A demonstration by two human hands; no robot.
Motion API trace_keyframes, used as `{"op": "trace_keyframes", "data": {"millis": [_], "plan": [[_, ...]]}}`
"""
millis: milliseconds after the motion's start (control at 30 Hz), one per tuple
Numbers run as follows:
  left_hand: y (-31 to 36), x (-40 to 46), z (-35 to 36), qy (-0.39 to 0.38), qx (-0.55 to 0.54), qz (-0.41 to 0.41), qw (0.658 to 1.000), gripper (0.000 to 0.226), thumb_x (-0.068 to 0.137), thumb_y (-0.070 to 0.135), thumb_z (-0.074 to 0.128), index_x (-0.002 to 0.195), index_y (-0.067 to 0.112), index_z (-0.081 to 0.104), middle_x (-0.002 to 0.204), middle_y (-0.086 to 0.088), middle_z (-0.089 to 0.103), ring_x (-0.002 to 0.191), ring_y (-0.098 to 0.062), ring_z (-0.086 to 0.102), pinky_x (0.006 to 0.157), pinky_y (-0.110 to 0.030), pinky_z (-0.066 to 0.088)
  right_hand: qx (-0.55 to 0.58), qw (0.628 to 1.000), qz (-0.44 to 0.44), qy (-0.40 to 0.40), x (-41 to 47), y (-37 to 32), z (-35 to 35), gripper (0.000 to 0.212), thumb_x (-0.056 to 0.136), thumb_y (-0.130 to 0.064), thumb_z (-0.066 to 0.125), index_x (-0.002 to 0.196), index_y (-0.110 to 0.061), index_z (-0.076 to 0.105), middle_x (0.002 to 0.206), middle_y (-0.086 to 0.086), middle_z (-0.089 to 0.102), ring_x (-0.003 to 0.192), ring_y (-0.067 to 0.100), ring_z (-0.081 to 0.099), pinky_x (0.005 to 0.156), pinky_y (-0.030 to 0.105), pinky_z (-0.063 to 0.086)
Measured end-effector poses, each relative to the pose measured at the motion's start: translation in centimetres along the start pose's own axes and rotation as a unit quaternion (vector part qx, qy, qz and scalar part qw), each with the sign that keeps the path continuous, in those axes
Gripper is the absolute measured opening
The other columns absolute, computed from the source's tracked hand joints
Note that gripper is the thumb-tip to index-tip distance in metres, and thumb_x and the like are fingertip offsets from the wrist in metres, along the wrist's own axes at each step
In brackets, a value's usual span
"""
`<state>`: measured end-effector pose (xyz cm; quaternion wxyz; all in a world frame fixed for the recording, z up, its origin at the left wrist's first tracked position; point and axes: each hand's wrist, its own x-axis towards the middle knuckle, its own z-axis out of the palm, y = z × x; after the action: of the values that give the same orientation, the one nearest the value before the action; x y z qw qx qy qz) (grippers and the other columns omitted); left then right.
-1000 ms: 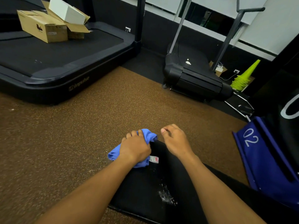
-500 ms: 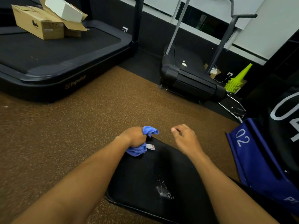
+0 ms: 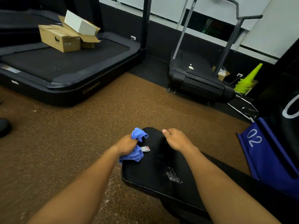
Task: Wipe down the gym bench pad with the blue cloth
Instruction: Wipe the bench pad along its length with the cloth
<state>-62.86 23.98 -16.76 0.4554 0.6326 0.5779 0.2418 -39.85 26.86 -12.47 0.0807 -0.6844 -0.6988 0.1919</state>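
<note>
The black bench pad (image 3: 152, 172) lies low in front of me, with a wet patch (image 3: 173, 176) near its middle. My left hand (image 3: 127, 145) grips the bunched blue cloth (image 3: 135, 155) at the pad's left edge; cloth sticks out above and below my fist, and a small white tag (image 3: 145, 149) hangs from it. On the pad's far right part rests my right hand (image 3: 175, 139), fingers loosely curled and holding nothing, thumb pointing forward.
A large black treadmill (image 3: 68, 73) with cardboard boxes (image 3: 64, 36) stands at the left back. A smaller folding treadmill (image 3: 199, 81) and stacked lime cones (image 3: 247, 80) are at the right back. A blue panel marked 02 (image 3: 265, 152) is close on the right. Brown rubber floor (image 3: 64, 143) surrounds the pad.
My left hand has bunched the cloth tighter and drawn it along the pad's left edge. My right hand stays on the pad's far right. The view has shifted, showing more of the pad.
</note>
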Motion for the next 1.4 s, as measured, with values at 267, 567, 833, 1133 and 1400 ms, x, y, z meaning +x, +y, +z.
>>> {"op": "trace_keyframes", "data": {"millis": [267, 567, 833, 1133, 1400], "plan": [[-4.1, -7.2, 2.4, 0.059, -0.141, -0.064, 0.986, 0.023, 0.102, 0.017, 0.046, 0.095, 0.024, 0.067, 0.091, -0.003, 0.071, 0.085, -0.019, 0.064, 0.085, -0.039, 0.052, 0.022, 0.999, -0.007, -0.044, -2.0, -1.6, 1.5, 0.056, 0.103, -0.053, 0.032, 0.124, -0.011, 0.063, 0.13, 0.009, 0.062, 0.123, 0.028, 0.055, 0.099, 0.037, 0.04], [-4.1, -12.5, 13.2, 0.275, -0.322, -0.024, 0.906, 0.065, 0.1, 0.007, 0.053, 0.154, 0.026, 0.024, 0.146, 0.006, 0.041, 0.123, 0.01, 0.047, 0.097, -0.009, 0.035, 0.011, 0.999, 0.017, -0.032, -1.7, -0.4, 1.9, 0.06, 0.102, -0.056, 0.03, 0.133, -0.013, 0.057, 0.139, 0.01, 0.056, 0.128, 0.029, 0.05, 0.099, 0.037, 0.037], [-2.2, -11.7, 11.2, 0.32, -0.265, 0.007, 0.91, 0.047, 0.103, 0.03, 0.05, 0.11, 0.074, 0.036, 0.121, 0.034, 0.04, 0.116, 0.006, 0.046, 0.101, -0.03, 0.037, -0.001, 0.999, 0.014, -0.05, -1.4, 0.5, 1.8, 0.066, 0.101, -0.059, 0.027, 0.146, -0.014, 0.044, 0.154, 0.006, 0.041, 0.143, 0.026, 0.035, 0.113, 0.037, 0.026], [-2.2, -10.3, 9.4, 0.308, -0.228, -0.016, 0.924, 0.023, 0.104, 0.03, 0.047, 0.094, 0.05, 0.053, 0.1, 0.014, 0.061, 0.086, 0.003, 0.06, 0.072, -0.016, 0.045, -0.005, 0.998, 0.014, -0.055, -1.5, 0.8, 2.2, 0.07, 0.1, -0.061, 0.026, 0.152, -0.014, 0.036, 0.161, 0.002, 0.03, 0.148, 0.022, 0.025, 0.118, 0.037, 0.018], [-1.9, -8.6, 6.6, 0.232, -0.159, -0.034, 0.959, 0.033, 0.106, 0.035, 0.041, 0.134, 0.025, 0.057, 0.111, 0.017, 0.05, 0.096, -0.003, 0.049, 0.086, -0.024, 0.033, -0.015, 0.998, 0.007, -0.065, -1.6, 0.6, 1.8, 0.071, 0.101, -0.061, 0.023, 0.153, -0.013, 0.033, 0.162, 0.004, 0.027, 0.149, 0.024, 0.022, 0.119, 0.039, 0.017]]}}
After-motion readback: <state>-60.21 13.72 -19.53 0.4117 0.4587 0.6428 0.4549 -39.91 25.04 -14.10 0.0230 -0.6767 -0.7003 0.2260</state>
